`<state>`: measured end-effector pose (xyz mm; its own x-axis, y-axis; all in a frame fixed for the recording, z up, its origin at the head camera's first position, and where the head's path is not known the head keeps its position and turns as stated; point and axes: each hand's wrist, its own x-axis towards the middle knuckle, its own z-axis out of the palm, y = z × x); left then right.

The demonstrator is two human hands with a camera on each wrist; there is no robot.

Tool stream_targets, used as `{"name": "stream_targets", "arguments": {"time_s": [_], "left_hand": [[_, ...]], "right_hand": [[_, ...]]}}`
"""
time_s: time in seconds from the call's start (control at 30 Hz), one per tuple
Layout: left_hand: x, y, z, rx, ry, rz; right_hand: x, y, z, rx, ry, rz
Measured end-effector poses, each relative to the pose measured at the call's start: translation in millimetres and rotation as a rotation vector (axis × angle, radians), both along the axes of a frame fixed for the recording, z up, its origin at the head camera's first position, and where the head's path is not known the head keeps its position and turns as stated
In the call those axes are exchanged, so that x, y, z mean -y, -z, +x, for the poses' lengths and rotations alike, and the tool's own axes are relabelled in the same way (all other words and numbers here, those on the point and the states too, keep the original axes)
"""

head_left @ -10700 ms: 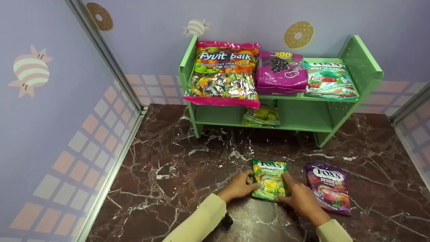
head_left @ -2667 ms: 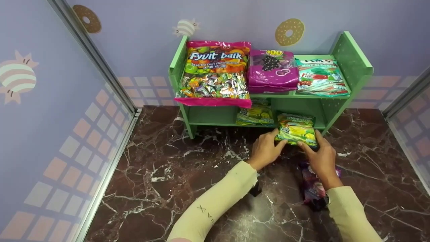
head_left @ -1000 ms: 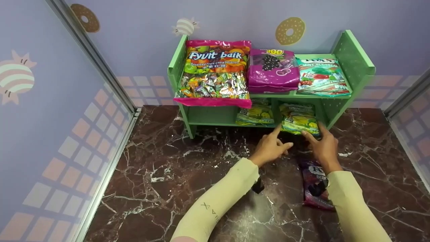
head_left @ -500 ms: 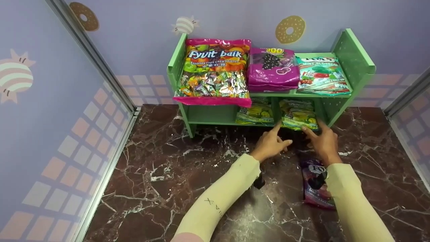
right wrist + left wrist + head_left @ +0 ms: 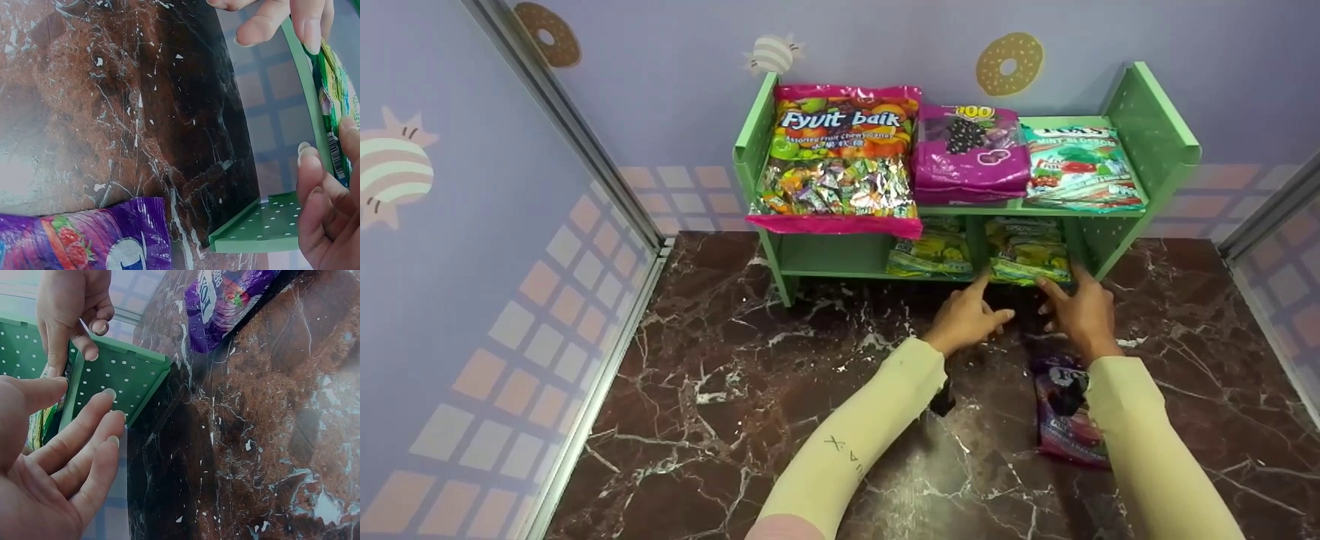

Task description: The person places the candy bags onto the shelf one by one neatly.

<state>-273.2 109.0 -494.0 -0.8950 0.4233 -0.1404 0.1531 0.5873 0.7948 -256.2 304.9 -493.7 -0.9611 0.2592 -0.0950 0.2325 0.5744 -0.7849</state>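
Note:
A green-yellow Fox's candy bag [image 5: 1029, 253] lies on the lower tier of the green shelf [image 5: 840, 255], at its right end. My left hand [image 5: 966, 319] reaches to the bag's front left corner with the index finger stretched forward and the thumb held apart. At the front right corner is my right hand [image 5: 1084, 315], thumb at the front edge and index finger along the side. In the right wrist view, that thumb rests against the bag [image 5: 337, 107]. A similar yellow-green candy bag [image 5: 931, 251] lies to the left on the same tier.
The upper tier bears a Fyvit baik candy bag [image 5: 844, 154], a purple candy bag [image 5: 971, 157] and a Mint Blossom bag [image 5: 1084, 169]. A purple Fox's Berries bag [image 5: 1061, 420] lies on the marble surface [image 5: 720, 420], partly under my right forearm. Walls stand behind and beside.
The green-yellow candy bag has gone from the marble surface onto the lower tier, held by both hands, then slid further back. My left thumb has come off it.

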Motion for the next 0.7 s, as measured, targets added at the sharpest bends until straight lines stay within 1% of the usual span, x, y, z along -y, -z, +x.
{"name": "stream_targets", "arguments": {"time_s": [0.13, 0.37, 0.47, 0.6, 0.7], "left_hand": [[-1.2, -0.7, -2.0, -0.004, 0.000, -0.006], [-1.8, -1.5, -4.2, -0.003, 0.008, 0.008], [-0.4, -0.7, -4.7, -0.004, 0.009, 0.012], [5.9, 0.6, -4.2, -0.025, 0.002, 0.036], [13.9, 0.8, -2.7, -0.052, -0.007, 0.071]], "right_hand": [[-0.6, -1.8, -2.5, 0.017, 0.013, -0.004], [-1.4, -1.9, -4.1, 0.017, 0.024, 0.015], [-1.1, -1.9, -3.0, 0.015, 0.021, -0.007], [3.3, -3.9, 0.1, -0.016, 0.009, -0.074], [10.9, -5.2, 1.6, -0.068, -0.007, -0.095]]}}
